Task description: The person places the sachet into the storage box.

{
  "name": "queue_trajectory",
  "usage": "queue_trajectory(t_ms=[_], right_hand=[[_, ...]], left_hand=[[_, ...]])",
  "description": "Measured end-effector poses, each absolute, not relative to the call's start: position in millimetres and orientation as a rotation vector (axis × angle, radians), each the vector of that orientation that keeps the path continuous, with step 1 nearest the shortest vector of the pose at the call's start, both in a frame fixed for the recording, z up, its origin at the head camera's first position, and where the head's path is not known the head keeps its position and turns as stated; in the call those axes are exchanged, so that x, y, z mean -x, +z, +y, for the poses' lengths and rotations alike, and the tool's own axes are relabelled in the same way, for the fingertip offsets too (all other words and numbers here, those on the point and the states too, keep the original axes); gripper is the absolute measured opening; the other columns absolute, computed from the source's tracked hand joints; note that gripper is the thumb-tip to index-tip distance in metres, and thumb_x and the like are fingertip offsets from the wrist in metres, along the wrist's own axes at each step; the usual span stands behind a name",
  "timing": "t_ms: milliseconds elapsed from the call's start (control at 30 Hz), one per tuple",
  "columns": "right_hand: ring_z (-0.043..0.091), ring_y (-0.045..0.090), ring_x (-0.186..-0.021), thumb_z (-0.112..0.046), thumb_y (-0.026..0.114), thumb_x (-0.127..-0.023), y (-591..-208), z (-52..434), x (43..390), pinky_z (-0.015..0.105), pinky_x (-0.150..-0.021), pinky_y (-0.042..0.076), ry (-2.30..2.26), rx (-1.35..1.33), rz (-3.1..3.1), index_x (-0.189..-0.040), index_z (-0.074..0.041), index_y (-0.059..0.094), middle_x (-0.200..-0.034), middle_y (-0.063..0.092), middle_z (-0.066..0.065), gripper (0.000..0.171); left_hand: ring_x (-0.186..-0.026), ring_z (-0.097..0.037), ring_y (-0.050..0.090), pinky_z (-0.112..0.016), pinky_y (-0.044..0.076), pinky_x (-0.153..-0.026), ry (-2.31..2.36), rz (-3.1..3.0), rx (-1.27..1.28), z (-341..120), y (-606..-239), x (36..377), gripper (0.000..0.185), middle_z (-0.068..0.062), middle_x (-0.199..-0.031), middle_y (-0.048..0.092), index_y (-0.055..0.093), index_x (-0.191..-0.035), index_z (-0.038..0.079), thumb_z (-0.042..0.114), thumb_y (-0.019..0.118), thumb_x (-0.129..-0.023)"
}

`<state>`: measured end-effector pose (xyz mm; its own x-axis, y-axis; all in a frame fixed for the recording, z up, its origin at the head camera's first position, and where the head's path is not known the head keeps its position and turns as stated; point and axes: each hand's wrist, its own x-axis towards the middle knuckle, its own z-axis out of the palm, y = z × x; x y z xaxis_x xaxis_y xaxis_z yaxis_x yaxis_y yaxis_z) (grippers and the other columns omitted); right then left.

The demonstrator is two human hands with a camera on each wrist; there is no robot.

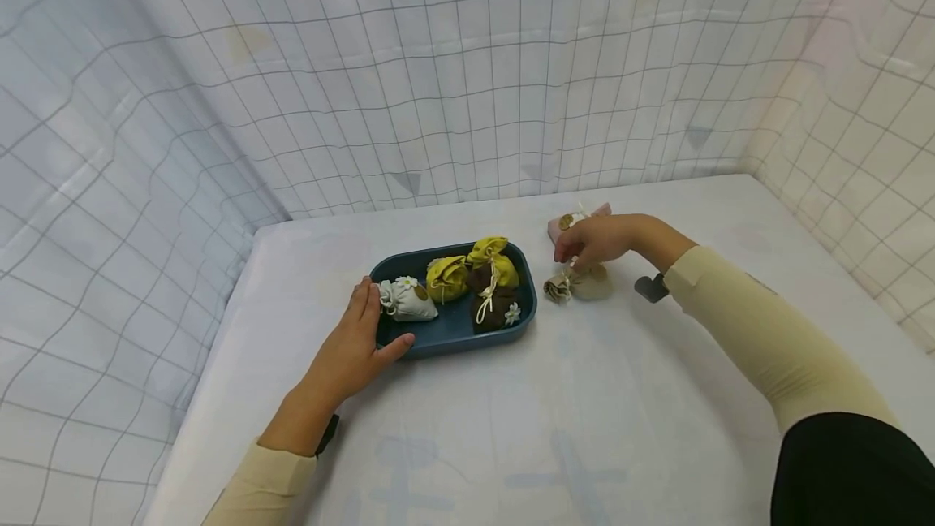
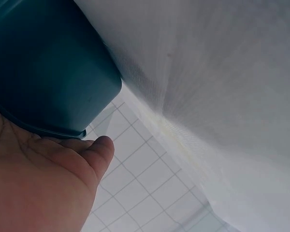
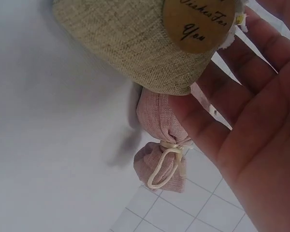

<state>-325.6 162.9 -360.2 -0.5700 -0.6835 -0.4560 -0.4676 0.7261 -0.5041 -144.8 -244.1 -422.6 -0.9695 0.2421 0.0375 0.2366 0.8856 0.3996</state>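
My left hand (image 1: 355, 346) lies on the left end of a blue-green oval tray (image 1: 453, 344), fingers stretched along the rim and thumb apart at the front side. In the left wrist view that palm rests against the tray wall (image 2: 48, 72). My right hand (image 1: 595, 240) reaches over a beige drawstring pouch (image 1: 592, 284) right of the tray. In the right wrist view, its fingers (image 3: 208, 121) are loosely bent at the beige pouch's edge, beside its round brown label (image 3: 198, 24). Just behind is a pink pouch (image 3: 162, 118) with a cream cord.
Inside the tray sit a white pouch (image 1: 411, 303) with a flower, two yellow pouches (image 1: 447, 279), and dark brown pouch fabric (image 1: 491, 311) with a cream bow. White cloth covers the table (image 1: 467, 428). Grid-patterned curtains (image 1: 467, 88) hang behind and at both sides.
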Motion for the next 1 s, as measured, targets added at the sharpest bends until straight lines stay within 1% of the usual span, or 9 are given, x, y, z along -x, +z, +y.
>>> queue_trajectory(t_ms=[167,233,367,467,700,833,1000], right_hand=[[0.021,0.052,-0.109,-0.014,0.07,-0.091,-363.6,164.8,329.9,0.041,-0.098,0.043,-0.405,0.851,2.227,-0.121,-0.008,0.064,-0.117,0.062,0.002,0.032],[0.021,0.051,-0.112,-0.014,0.07,-0.091,-364.4,165.8,330.6,0.042,-0.101,0.041,-0.393,0.846,2.215,-0.124,-0.008,0.063,-0.12,0.061,0.003,0.034],[0.024,0.049,-0.123,-0.016,0.069,-0.091,-365.2,166.0,331.2,0.046,-0.108,0.037,-0.361,0.841,2.212,-0.13,-0.009,0.062,-0.129,0.059,0.004,0.04],[0.024,0.048,-0.127,-0.016,0.068,-0.091,-365.3,164.4,330.8,0.048,-0.109,0.035,-0.338,0.841,2.205,-0.133,-0.01,0.062,-0.133,0.058,0.005,0.042],[0.022,0.05,-0.12,-0.015,0.067,-0.092,-363.2,160.7,328.0,0.045,-0.106,0.039,-0.281,0.816,2.22,-0.128,-0.011,0.063,-0.127,0.059,0.003,0.037],[0.022,0.05,-0.12,-0.014,0.067,-0.091,-361.3,160.9,327.2,0.046,-0.106,0.039,-0.265,0.821,2.228,-0.129,-0.009,0.063,-0.127,0.059,0.004,0.039],[0.023,0.051,-0.121,-0.019,0.07,-0.091,-360.2,165.5,327.3,0.046,-0.105,0.04,-0.253,0.816,2.246,-0.129,-0.008,0.063,-0.128,0.059,0.005,0.04]], left_hand=[[-0.15,-0.037,0.003,-0.056,0.022,-0.115,0.638,3.035,-0.379,-243.9,-423.1,144.9,0.104,-0.022,-0.164,-0.002,0.005,-0.156,-0.007,0.062,0.054,-0.095],[-0.15,-0.037,0.003,-0.056,0.022,-0.114,0.638,3.035,-0.38,-243.9,-422.9,144.9,0.104,-0.022,-0.164,-0.002,0.005,-0.156,-0.007,0.062,0.054,-0.095],[-0.15,-0.037,0.002,-0.056,0.022,-0.115,0.642,3.035,-0.386,-244.0,-422.6,145.3,0.104,-0.022,-0.164,-0.002,0.005,-0.156,-0.007,0.061,0.055,-0.095],[-0.15,-0.037,0.002,-0.056,0.022,-0.115,0.645,3.031,-0.385,-244.0,-422.7,145.4,0.104,-0.022,-0.164,-0.002,0.005,-0.156,-0.007,0.06,0.055,-0.095],[-0.15,-0.037,0.002,-0.056,0.021,-0.115,0.64,3.034,-0.382,-244.2,-423.4,145.3,0.104,-0.022,-0.164,-0.001,0.006,-0.156,-0.007,0.061,0.055,-0.095],[-0.15,-0.037,0.002,-0.056,0.02,-0.115,0.639,3.033,-0.376,-244.6,-423.6,145.3,0.104,-0.02,-0.164,-0.002,0.005,-0.156,-0.007,0.062,0.054,-0.095],[-0.15,-0.036,0.001,-0.056,0.02,-0.115,0.635,3.034,-0.38,-245.0,-423.9,145.6,0.104,-0.02,-0.164,-0.003,0.005,-0.156,-0.006,0.063,0.054,-0.095]])
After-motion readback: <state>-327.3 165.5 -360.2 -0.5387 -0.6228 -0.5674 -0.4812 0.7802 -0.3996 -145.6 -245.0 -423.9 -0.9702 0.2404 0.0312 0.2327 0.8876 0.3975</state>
